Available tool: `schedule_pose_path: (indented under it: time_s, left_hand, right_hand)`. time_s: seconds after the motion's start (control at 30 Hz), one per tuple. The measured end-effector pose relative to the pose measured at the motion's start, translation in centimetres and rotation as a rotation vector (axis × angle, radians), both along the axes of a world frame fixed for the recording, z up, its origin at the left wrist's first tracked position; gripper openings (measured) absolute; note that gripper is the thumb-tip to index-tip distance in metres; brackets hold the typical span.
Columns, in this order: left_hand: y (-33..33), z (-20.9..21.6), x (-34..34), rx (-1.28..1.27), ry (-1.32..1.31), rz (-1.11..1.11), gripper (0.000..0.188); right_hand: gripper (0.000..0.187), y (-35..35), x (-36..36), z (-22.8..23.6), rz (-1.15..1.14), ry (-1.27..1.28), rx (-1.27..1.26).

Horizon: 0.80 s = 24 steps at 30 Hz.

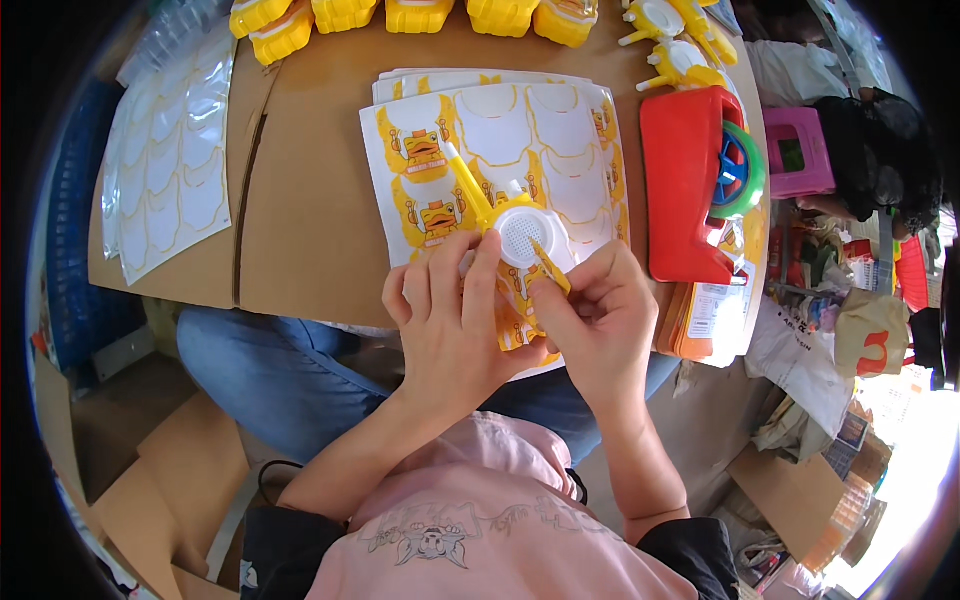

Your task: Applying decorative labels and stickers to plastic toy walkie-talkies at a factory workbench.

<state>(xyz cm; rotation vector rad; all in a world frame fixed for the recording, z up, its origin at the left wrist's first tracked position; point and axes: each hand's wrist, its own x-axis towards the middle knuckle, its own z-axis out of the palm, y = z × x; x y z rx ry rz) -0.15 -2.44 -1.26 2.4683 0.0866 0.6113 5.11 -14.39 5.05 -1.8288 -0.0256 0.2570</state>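
Observation:
A yellow plastic toy part with a long narrow neck and a round white perforated disc lies over the sticker sheets. My left hand is closed on its lower edge, fingers beside the disc. Between the thumb and fingers of my right hand is a small yellow sticker, its tip against the disc. Beneath both hands, a stack of white sticker sheets carries yellow duck pictures. Several backings there have had their stickers peeled off. My fingers partly hide the toy part's lower end.
A red tape dispenser with a green roll stands to the right. Yellow plastic pieces line the far edge, with more yellow-and-white parts at far right. Peeled sheets lie left on the cardboard tabletop. Beyond is a pink stool.

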Motion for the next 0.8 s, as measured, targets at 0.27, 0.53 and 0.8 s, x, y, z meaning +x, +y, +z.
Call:
schedule_pose_path:
  time_s: [0.27, 0.53, 0.8]
  left_hand:
    - [0.1, 0.1, 0.0, 0.014, -0.011, -0.015, 0.100]
    - [0.1, 0.1, 0.0, 0.027, -0.011, 0.001, 0.084]
    - [0.1, 0.0, 0.1, 0.033, -0.021, -0.005, 0.085]
  right_hand:
    - [0.025, -1.3, 0.7, -0.4, -0.002, 0.063, -0.047]
    - [0.023, -1.7, 1.0, -0.6, -0.001, 0.112, -0.075]
    - [0.023, -1.8, 1.5, -0.5, -0.006, 0.127, -0.076]
